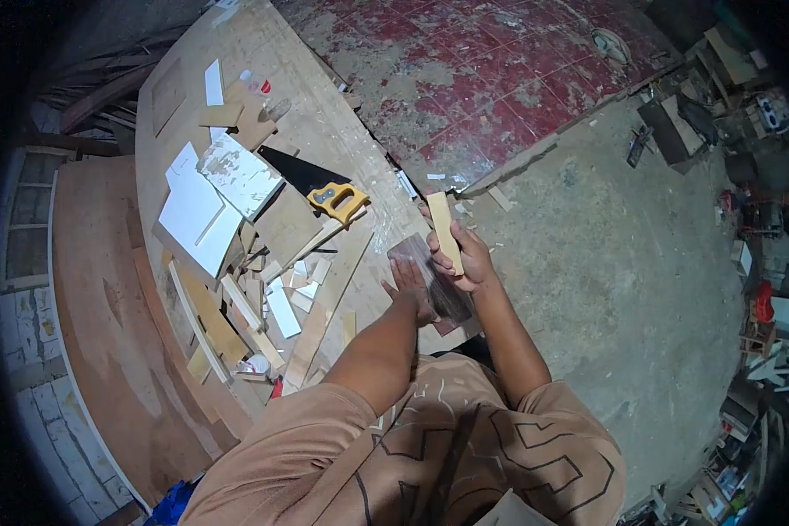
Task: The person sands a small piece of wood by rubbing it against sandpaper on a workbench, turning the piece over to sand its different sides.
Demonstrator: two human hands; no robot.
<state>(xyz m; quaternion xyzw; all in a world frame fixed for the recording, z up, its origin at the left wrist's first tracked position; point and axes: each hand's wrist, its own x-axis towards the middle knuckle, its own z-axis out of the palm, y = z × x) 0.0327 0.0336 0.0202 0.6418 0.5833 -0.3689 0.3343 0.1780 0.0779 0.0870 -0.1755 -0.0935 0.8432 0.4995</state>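
Note:
My left hand [410,287] lies flat with its fingers spread on a dark brown wood-grained board [450,304], pressing it against the workbench near the edge. My right hand [470,257] is closed around a flat, pale yellow strip [444,226] that looks like wood. The strip stands nearly upright, just above and beside the far right edge of the dark board. Whether the two touch, I cannot tell. Beyond my left hand, a handsaw [333,197] with a yellow handle rests on the bench.
The plywood workbench [324,123] carries white panels [203,223], wooden offcuts [252,294] and a small white tub [256,366]. To the right is a concrete floor [605,289], with red tiles [473,79] farther off. Clutter lines the far right side.

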